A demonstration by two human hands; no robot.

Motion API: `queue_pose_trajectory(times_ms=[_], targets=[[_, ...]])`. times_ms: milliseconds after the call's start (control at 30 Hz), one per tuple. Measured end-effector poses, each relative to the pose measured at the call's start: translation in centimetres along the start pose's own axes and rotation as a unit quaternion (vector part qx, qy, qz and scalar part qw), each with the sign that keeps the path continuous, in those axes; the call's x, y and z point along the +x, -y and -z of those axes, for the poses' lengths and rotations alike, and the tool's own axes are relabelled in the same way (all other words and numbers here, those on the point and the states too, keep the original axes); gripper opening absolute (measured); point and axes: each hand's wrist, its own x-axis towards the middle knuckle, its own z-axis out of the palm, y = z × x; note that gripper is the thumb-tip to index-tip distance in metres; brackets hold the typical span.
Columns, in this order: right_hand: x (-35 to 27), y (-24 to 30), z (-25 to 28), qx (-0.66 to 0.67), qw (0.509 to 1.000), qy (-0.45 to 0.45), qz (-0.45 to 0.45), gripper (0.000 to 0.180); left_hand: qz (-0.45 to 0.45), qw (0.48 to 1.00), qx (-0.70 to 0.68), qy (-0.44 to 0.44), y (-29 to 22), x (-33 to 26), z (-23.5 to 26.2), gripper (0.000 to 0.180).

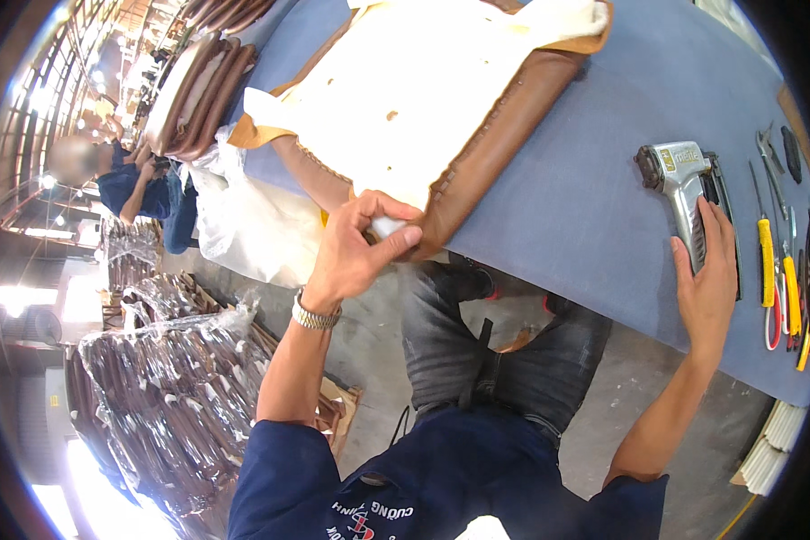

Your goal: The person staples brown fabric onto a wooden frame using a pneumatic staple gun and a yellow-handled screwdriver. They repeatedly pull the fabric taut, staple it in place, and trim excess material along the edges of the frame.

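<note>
My left hand (362,247) pinches the near corner of a seat cushion (423,99), where its white fabric meets the brown leather edge. The cushion lies upside down on a blue workbench (585,180), overhanging its near edge. My right hand (709,279) rests on the handle of a silver staple gun (684,184) that lies on the bench; the fingers are laid over it, only partly wrapped. A metal watch (315,313) sits on my left wrist.
Yellow-handled screwdrivers (767,261), red-handled pliers (774,315) and other hand tools lie at the bench's right end. Plastic-wrapped brown cushions (171,387) are stacked at lower left, more brown cushions (198,90) at upper left. Another person (121,180) sits at far left.
</note>
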Motion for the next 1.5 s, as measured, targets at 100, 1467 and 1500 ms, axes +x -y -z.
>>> queue_pose_trajectory(times_ms=[100, 1467, 1500], targets=[[0.1, -0.5, 0.0, -0.012, 1.0, -0.001, 0.018, 0.054, -0.001, 0.992, -0.125, 0.01, 0.4, -2.0, -1.0, 0.034], [-10.4, 22.2, -3.7, 0.505, 0.831, 0.23, -0.027, 0.043, -0.206, 0.971, -0.028, -0.119, 6.9, 4.0, -0.2, 0.025], [-10.6, 22.1, -4.0, 0.496, 0.834, 0.239, -0.024, 0.044, -0.205, 0.97, -0.037, -0.127, 7.0, 4.1, -0.4, 0.025]])
